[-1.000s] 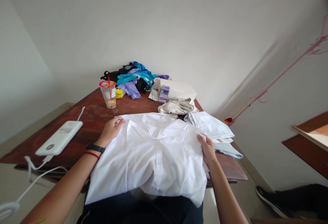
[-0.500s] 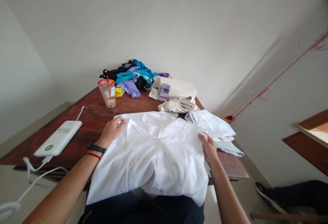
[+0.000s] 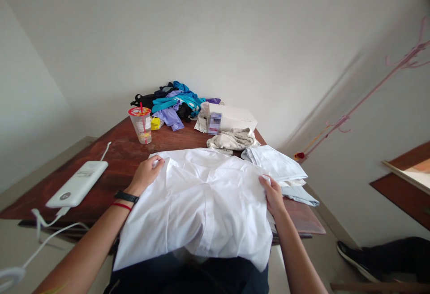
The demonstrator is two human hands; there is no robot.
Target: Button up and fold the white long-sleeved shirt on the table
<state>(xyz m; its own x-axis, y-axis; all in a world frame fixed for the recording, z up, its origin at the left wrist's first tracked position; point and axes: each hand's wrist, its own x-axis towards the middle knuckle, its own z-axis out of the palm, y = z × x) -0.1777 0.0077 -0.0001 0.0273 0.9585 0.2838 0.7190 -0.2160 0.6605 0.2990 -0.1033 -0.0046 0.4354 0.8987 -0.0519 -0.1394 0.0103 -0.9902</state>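
Head view. A white shirt (image 3: 201, 204) is lying spread across the near edge of the dark wooden table (image 3: 114, 150), its lower part hanging over that edge toward the person's lap. The left hand (image 3: 146, 173) is pinching the shirt's far left corner, its grip clenched on the cloth; a black band and a red band are circling the wrist. The right hand (image 3: 273, 195) is clutching the shirt's right edge, its grip likewise clenched on a fold of the fabric. Just beside the right hand, toward the table's right edge, a folded white garment (image 3: 273, 163) is resting on a pale blue garment (image 3: 300, 195). Behind the shirt, a crumpled beige cloth (image 3: 231, 139) is lying against a white box (image 3: 231, 117). At the far edge, a pile of blue, purple and black clothes (image 3: 174, 101) is sitting beside a clear plastic cup (image 3: 143, 125) with a red lid and straw. Near the left edge, well apart from the shirt, a white power bank (image 3: 77, 184) is lying flat, with a white cable (image 3: 50, 229) trailing off the near left corner.
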